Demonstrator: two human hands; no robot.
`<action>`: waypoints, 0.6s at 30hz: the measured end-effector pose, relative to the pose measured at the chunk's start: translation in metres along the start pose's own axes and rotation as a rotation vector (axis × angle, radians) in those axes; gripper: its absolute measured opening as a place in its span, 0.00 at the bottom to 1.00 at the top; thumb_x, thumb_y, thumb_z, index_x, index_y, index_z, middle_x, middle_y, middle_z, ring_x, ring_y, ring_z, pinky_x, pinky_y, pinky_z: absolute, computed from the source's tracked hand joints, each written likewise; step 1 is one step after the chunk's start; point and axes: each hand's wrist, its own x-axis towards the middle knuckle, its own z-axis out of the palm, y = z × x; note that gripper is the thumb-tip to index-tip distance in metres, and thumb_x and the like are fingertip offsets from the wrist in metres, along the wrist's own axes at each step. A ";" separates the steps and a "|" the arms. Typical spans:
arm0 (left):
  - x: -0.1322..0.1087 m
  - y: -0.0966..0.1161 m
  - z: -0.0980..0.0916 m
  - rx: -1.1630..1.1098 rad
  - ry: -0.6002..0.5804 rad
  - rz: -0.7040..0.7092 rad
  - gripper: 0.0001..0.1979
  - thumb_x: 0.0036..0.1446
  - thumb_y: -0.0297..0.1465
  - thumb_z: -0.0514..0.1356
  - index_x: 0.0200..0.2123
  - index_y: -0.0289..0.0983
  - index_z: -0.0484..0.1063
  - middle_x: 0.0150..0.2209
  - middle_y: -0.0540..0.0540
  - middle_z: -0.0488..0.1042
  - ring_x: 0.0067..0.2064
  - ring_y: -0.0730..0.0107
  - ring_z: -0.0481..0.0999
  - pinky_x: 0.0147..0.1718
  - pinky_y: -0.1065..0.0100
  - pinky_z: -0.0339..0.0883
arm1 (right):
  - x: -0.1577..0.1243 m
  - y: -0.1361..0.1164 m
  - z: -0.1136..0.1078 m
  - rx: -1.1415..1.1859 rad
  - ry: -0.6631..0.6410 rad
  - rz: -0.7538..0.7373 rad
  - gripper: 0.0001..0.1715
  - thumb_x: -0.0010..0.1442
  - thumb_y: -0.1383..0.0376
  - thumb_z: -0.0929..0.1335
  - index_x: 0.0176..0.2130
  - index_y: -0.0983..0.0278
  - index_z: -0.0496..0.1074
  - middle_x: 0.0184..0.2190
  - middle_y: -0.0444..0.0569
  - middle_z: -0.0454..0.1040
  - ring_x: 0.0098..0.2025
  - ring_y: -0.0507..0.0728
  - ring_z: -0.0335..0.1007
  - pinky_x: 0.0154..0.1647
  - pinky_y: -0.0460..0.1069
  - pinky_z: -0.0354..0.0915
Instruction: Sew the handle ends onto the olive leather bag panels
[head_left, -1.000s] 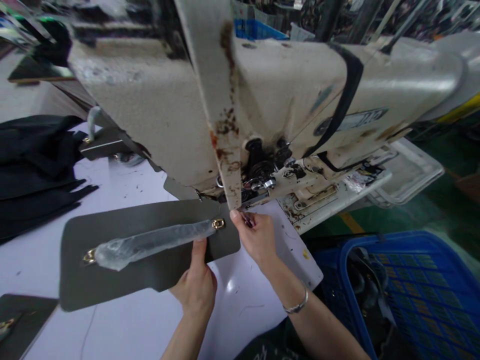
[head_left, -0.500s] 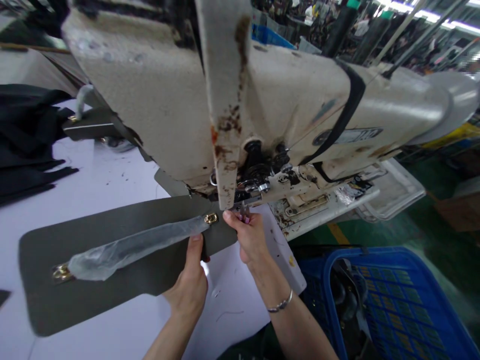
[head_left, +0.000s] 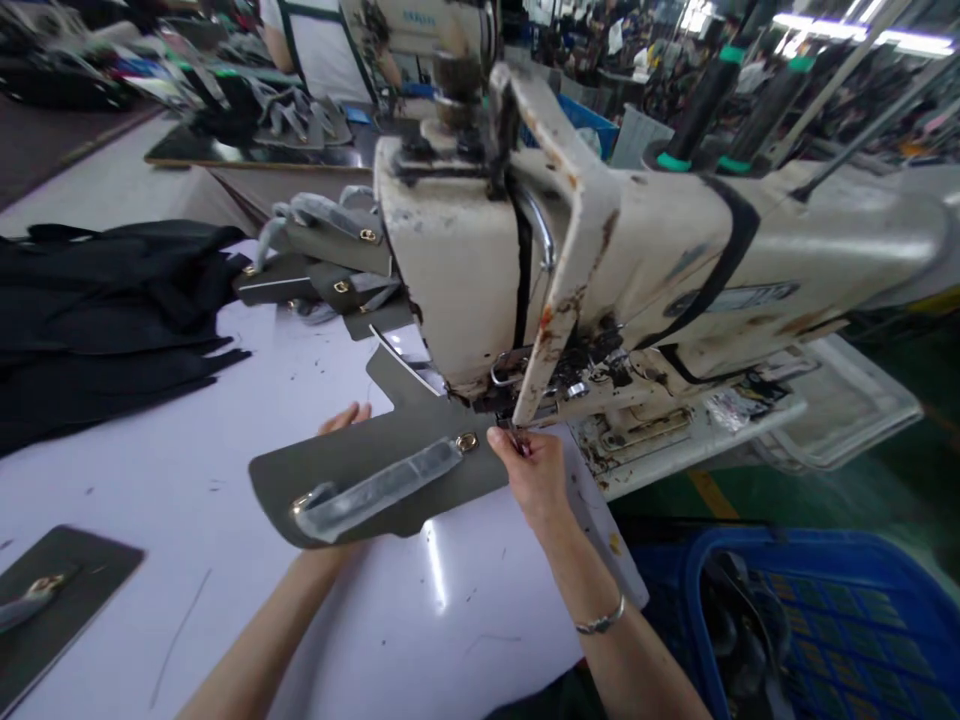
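Observation:
A dark grey-green panel [head_left: 390,465] lies at the foot of the sewing machine [head_left: 465,260]. Along it runs a handle in clear wrapping [head_left: 382,488], with gold fittings at both ends. My left hand [head_left: 345,418] is beneath the panel; only fingertips show past its far edge, and the rest is covered. By the needle area, my right hand [head_left: 538,470] is closed at the panel's right end, thumb on top, with a small pinkish metal tool [head_left: 519,443] partly hidden in its fingers.
More panels with wrapped handles [head_left: 322,250] lie behind, beside black fabric [head_left: 112,310]. Another panel [head_left: 67,590] is at the lower left. A blue basket [head_left: 825,560] holding dark pieces stands lower right. A person [head_left: 326,50] is in the background.
My left hand has gone from the panel's near edge to underneath it. The panel has turned and its far part now shows beside the machine. The view has shifted, showing more background.

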 end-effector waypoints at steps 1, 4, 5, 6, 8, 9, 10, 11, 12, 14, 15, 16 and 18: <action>0.020 -0.010 -0.007 0.070 0.053 0.056 0.34 0.61 0.47 0.60 0.67 0.41 0.65 0.70 0.36 0.62 0.73 0.39 0.53 0.69 0.42 0.49 | 0.000 -0.001 -0.001 -0.017 0.008 -0.007 0.31 0.61 0.49 0.70 0.17 0.63 0.61 0.17 0.38 0.50 0.23 0.49 0.45 0.26 0.48 0.43; 0.075 -0.032 -0.021 0.347 0.093 0.332 0.38 0.64 0.44 0.60 0.72 0.37 0.55 0.76 0.32 0.49 0.75 0.40 0.46 0.69 0.43 0.44 | -0.003 -0.011 -0.006 -0.108 0.061 -0.051 0.28 0.61 0.51 0.72 0.18 0.64 0.69 0.16 0.39 0.57 0.22 0.50 0.49 0.26 0.48 0.47; 0.091 -0.036 -0.023 0.409 0.038 0.438 0.37 0.65 0.43 0.61 0.72 0.39 0.56 0.75 0.34 0.50 0.75 0.42 0.47 0.69 0.43 0.45 | -0.007 -0.017 -0.007 -0.141 0.107 -0.086 0.25 0.61 0.52 0.72 0.20 0.64 0.73 0.17 0.41 0.61 0.22 0.51 0.53 0.27 0.47 0.50; 0.104 -0.039 -0.024 0.451 -0.052 0.536 0.34 0.65 0.43 0.60 0.71 0.40 0.58 0.75 0.35 0.53 0.75 0.43 0.47 0.69 0.44 0.45 | -0.011 -0.023 -0.008 -0.161 0.160 -0.129 0.21 0.61 0.54 0.73 0.24 0.64 0.78 0.19 0.43 0.67 0.24 0.52 0.58 0.29 0.47 0.54; 0.124 -0.039 -0.024 0.481 -0.228 0.691 0.29 0.66 0.42 0.59 0.68 0.43 0.64 0.72 0.37 0.59 0.74 0.45 0.52 0.68 0.46 0.44 | -0.022 -0.037 -0.005 -0.143 0.237 -0.207 0.12 0.62 0.58 0.73 0.33 0.62 0.83 0.27 0.48 0.76 0.30 0.54 0.66 0.35 0.48 0.60; 0.132 -0.038 -0.024 0.482 -0.288 0.738 0.27 0.66 0.41 0.59 0.66 0.43 0.67 0.71 0.36 0.62 0.73 0.46 0.55 0.68 0.47 0.44 | -0.028 -0.045 -0.001 -0.104 0.231 -0.224 0.10 0.62 0.59 0.73 0.36 0.61 0.84 0.30 0.49 0.78 0.31 0.55 0.68 0.36 0.48 0.62; 0.139 -0.035 -0.023 0.480 -0.315 0.768 0.25 0.66 0.41 0.59 0.64 0.44 0.69 0.69 0.35 0.65 0.71 0.45 0.58 0.67 0.47 0.45 | -0.033 -0.051 0.004 -0.050 0.179 -0.216 0.10 0.62 0.59 0.73 0.37 0.61 0.85 0.30 0.49 0.78 0.31 0.54 0.68 0.36 0.48 0.62; 0.144 -0.032 -0.023 0.483 -0.323 0.787 0.24 0.66 0.41 0.59 0.63 0.44 0.71 0.66 0.35 0.68 0.69 0.45 0.61 0.66 0.47 0.46 | -0.037 -0.057 0.011 0.022 0.095 -0.176 0.11 0.62 0.58 0.73 0.36 0.61 0.85 0.29 0.48 0.76 0.30 0.54 0.66 0.34 0.48 0.61; 0.149 -0.029 -0.024 0.497 -0.323 0.803 0.22 0.66 0.41 0.59 0.60 0.44 0.73 0.63 0.34 0.71 0.67 0.45 0.65 0.65 0.47 0.49 | -0.040 -0.063 0.018 0.113 -0.003 -0.109 0.12 0.61 0.57 0.74 0.35 0.62 0.84 0.27 0.46 0.74 0.28 0.52 0.63 0.32 0.47 0.60; 0.156 -0.023 -0.028 0.560 -0.348 0.834 0.16 0.66 0.38 0.57 0.53 0.43 0.78 0.52 0.36 0.76 0.58 0.48 0.72 0.60 0.49 0.55 | -0.042 -0.071 0.032 0.321 -0.196 0.077 0.17 0.58 0.53 0.76 0.34 0.65 0.84 0.23 0.43 0.69 0.25 0.50 0.56 0.27 0.46 0.54; 0.159 -0.020 -0.031 0.601 -0.369 0.843 0.13 0.67 0.36 0.56 0.48 0.42 0.79 0.47 0.38 0.76 0.52 0.51 0.73 0.57 0.51 0.58 | -0.041 -0.074 0.037 0.422 -0.268 0.172 0.20 0.57 0.51 0.76 0.36 0.66 0.83 0.22 0.42 0.67 0.24 0.48 0.52 0.26 0.45 0.51; 0.161 -0.017 -0.036 0.638 -0.383 0.841 0.12 0.67 0.34 0.55 0.43 0.41 0.79 0.42 0.40 0.76 0.47 0.54 0.74 0.53 0.55 0.60 | -0.039 -0.076 0.042 0.515 -0.315 0.255 0.23 0.57 0.49 0.76 0.39 0.66 0.83 0.22 0.40 0.65 0.23 0.47 0.49 0.24 0.45 0.48; 0.162 -0.013 -0.047 0.690 -0.352 0.809 0.12 0.68 0.31 0.52 0.40 0.39 0.76 0.39 0.42 0.73 0.43 0.58 0.72 0.45 0.60 0.62 | -0.032 -0.078 0.047 0.677 -0.369 0.383 0.28 0.58 0.46 0.75 0.45 0.66 0.81 0.23 0.39 0.64 0.22 0.46 0.44 0.23 0.44 0.43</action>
